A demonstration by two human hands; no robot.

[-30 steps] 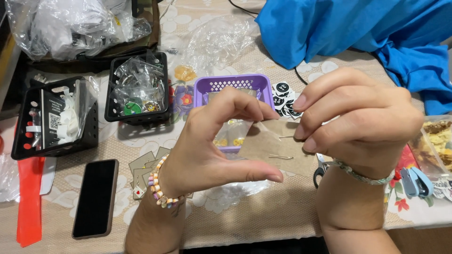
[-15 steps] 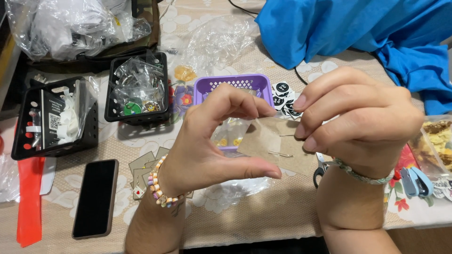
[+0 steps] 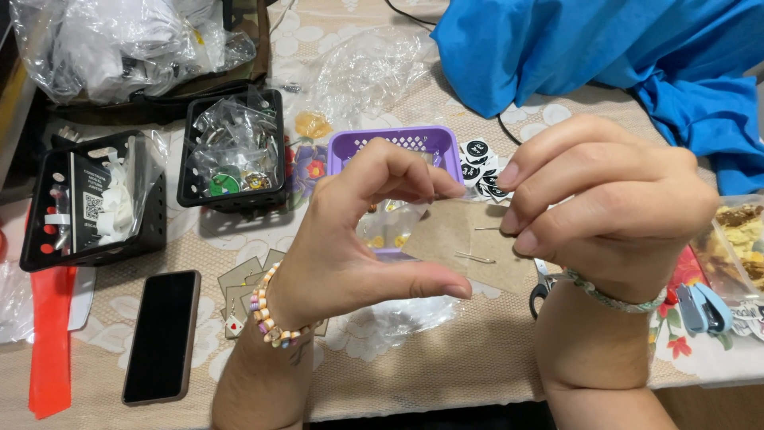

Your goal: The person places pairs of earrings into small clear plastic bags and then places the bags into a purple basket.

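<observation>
Both hands hold a small brown paper card (image 3: pixel 454 239) above the table, in front of a purple plastic basket (image 3: pixel 398 143). My left hand (image 3: pixel 350 239), with a beaded bracelet at the wrist, pinches the card's left edge between thumb and forefinger. My right hand (image 3: pixel 605 207), wearing a woven wristband, grips the card's right side with curled fingers. Two thin metal hooks (image 3: pixel 477 256) lie across the card near the right fingertips.
Two black baskets (image 3: pixel 231 151) (image 3: pixel 87 199) of small packaged parts stand at the left. A dark phone (image 3: pixel 163 334) and a red strip (image 3: pixel 52 334) lie near the front left. Blue cloth (image 3: pixel 605 56) fills the back right. Round black stickers (image 3: pixel 477 163), scissors (image 3: pixel 545 287), blue stapler (image 3: pixel 704 306) and clear bags lie around.
The card has tilted slightly between the fingers. Both hands stay in nearly the same place.
</observation>
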